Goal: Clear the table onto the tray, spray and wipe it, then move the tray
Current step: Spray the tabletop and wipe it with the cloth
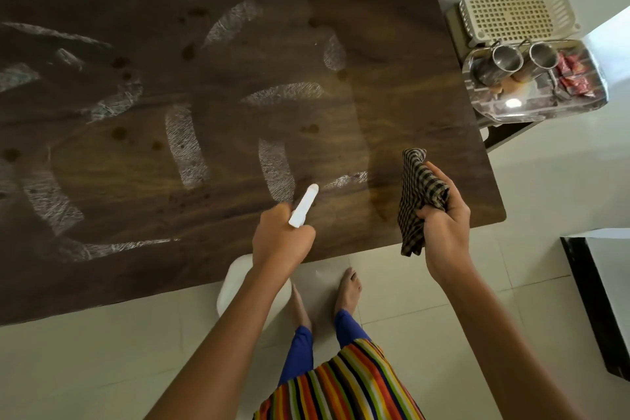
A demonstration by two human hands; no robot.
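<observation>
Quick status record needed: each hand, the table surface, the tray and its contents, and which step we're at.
left hand: shut on spray bottle, nozzle aimed over the table
right hand: shut on checked cloth, held above the table's right end
table: cleared of items, white foam streaks and dark spots, not yet wiped
tray: off the table to the right, holding two metal cups and red packets
step: spraying

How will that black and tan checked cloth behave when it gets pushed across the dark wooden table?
The black and tan checked cloth looks floppy: it droops in folds from the right hand, so it will probably bunch unless pressed flat. It seems light, held by a loose grip. On the dark wooden table, streaked with white foam, it likely glides easily and soaks up spray.
</observation>
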